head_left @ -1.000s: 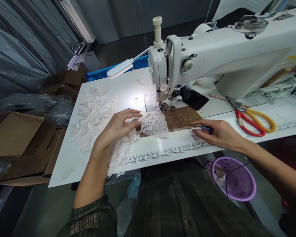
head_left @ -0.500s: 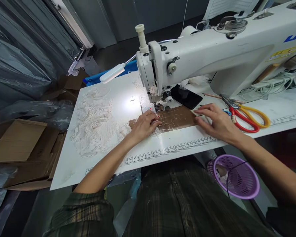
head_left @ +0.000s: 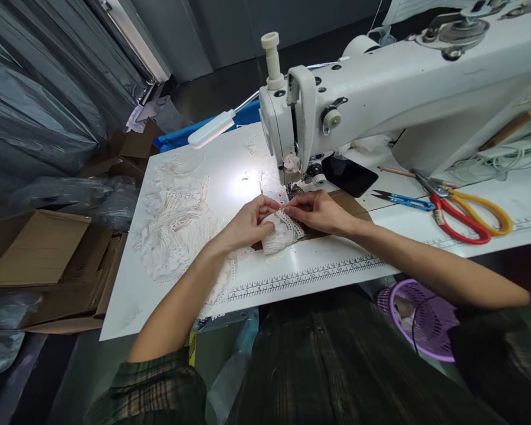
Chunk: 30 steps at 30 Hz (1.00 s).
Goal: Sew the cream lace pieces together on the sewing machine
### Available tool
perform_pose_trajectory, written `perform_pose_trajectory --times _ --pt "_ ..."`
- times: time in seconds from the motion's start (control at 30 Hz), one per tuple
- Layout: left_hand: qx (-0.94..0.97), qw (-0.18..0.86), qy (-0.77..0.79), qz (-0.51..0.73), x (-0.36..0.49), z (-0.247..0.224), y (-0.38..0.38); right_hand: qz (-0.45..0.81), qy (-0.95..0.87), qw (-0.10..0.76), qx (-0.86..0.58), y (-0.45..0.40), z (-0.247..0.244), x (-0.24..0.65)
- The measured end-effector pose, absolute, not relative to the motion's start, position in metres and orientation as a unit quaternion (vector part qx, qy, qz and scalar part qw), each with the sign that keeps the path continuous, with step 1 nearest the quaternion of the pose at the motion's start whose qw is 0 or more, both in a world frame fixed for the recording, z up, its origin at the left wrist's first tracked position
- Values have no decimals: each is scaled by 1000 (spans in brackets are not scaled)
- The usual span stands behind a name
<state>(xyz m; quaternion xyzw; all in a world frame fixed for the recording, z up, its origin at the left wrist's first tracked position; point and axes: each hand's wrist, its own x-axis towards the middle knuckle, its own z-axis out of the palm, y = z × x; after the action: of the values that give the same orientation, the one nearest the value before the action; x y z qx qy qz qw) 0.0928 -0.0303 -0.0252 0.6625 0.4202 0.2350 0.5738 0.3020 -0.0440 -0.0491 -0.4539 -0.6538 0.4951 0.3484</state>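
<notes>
Both hands meet at a strip of white lace trim [head_left: 283,233] just in front of the sewing machine's needle area [head_left: 291,188]. My left hand [head_left: 250,223] pinches the lace's upper left edge between thumb and fingers. From the other side, my right hand [head_left: 317,212] has its fingertips closed on the top edge of the same lace. Under the right hand lies a brown board [head_left: 347,204], partly covered by the hand and lace. A large heap of white lace [head_left: 172,218] spreads over the table to the left.
The white sewing machine [head_left: 358,100] stands over the table [head_left: 128,295]. To the right lie a black phone [head_left: 349,174], blue thread snips [head_left: 407,201] and red-and-yellow scissors [head_left: 460,221]. Below the edge is a purple basket [head_left: 425,319]; cardboard boxes [head_left: 39,248] sit left.
My right hand has moved left from the brown board's right end to the lace beside my left hand. The lace strip now lies raised between both hands, and the blue snips are uncovered.
</notes>
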Motion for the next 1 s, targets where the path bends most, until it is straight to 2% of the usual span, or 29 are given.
perform_pose_trajectory --times 0.1,0.23,0.37,0.57,0.8,1.0 --pt "656 544 458 254 82 -24 -17 528 -574 399 -482 -38 -56 296" --pt "645 574 428 267 82 -28 -12 543 -544 415 -488 -36 -61 292" --pt "639 549 434 319 99 -41 -20 563 -531 439 -456 -39 -66 289" --pt "613 563 437 339 104 -41 -33 558 -598 408 -407 -43 -63 298" --pt "646 525 460 309 103 -37 -40 395 -740 351 -416 -41 -50 312" --pt "660 504 467 304 103 -40 -40 315 -790 347 -395 -42 -57 312"
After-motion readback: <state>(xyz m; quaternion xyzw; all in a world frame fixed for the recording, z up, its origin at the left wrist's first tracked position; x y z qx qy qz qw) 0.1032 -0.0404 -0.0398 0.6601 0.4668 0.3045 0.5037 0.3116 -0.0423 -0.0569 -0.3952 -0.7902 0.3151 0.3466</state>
